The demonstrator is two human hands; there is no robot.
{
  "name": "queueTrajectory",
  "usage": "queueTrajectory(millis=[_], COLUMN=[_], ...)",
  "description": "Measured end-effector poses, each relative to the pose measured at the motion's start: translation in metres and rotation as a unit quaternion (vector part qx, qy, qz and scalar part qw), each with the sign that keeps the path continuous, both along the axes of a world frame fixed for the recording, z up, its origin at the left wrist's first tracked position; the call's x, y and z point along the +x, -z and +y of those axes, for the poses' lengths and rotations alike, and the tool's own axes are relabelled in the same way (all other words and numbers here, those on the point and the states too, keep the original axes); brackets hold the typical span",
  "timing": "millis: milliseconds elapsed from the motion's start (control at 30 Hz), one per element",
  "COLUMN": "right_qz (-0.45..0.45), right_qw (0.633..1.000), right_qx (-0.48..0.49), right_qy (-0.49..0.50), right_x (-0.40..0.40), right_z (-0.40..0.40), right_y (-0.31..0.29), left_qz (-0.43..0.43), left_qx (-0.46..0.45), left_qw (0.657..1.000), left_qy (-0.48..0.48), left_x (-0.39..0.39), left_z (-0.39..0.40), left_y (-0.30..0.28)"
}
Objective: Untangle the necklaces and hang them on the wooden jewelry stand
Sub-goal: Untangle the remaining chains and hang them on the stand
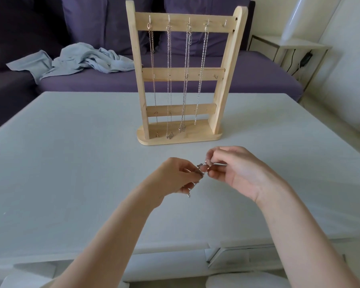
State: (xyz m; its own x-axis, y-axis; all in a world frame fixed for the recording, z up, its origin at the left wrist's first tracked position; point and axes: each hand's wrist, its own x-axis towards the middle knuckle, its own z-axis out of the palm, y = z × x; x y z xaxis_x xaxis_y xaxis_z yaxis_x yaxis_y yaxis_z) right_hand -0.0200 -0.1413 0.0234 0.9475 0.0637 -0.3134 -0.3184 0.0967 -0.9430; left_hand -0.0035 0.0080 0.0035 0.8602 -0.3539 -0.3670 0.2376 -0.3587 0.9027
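A short bunched length of necklace chain (pixel 200 171) was held just above the bench (pixel 71 163), a little below the middle of the frame, stretched between both hands. The left hand (pixel 175 177) pinched its lower end between thumb and curled fingers, and a small ring clasp (pixel 188 195) hung beneath that grip. The right hand (pixel 231 171) pinched the upper end, fingertips curled round a small ring; the two hands were almost touching.

Beyond them, in the upper middle of the frame, the wooden jewelry stand (pixel 185 73) stood upright on the bench. Four necklaces (pixel 169 80) hung from hooks on its top bar, side by side and apart, their chains running down past the middle and lower bars; two pendants lay on the base. The rightmost hook (pixel 224 23) on the top bar carried nothing.

Behind the bench a purple sofa (pixel 258 75) filled the upper part of the frame, with a crumpled pale blue garment (pixel 77 61) lying on its seat at the upper left. A white side table (pixel 289 46) stood at the upper right.
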Motion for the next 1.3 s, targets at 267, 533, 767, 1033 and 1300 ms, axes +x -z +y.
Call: queueTrajectory(millis=[267,533,767,1033,1300], right_qz=[-0.013,-0.068,-0.15,-0.109,-0.081], right_qw=[0.99,0.978,0.979,0.99,0.986], right_qx=[-0.135,-0.196,-0.118,-0.048,-0.127], right_qy=[-0.028,0.033,0.074,0.076,0.069], right_x=[-0.001,-0.002,0.0,0.005,0.006], right_z=[0.002,0.009,0.022,0.03,0.025], right_y=[0.005,0.003,-0.003,-0.001,0.002], left_qz=[0.034,0.058,-0.022,-0.107,-0.239], left_qx=[-0.154,-0.174,-0.189,-0.214,-0.08], left_qw=[0.98,0.981,0.975,0.955,0.962], left_qy=[-0.122,-0.066,-0.112,-0.173,-0.105], left_x=[0.003,0.002,0.006,0.011,0.013], left_z=[0.005,0.006,0.008,0.011,0.018], left_y=[-0.005,-0.008,-0.012,-0.018,-0.015])
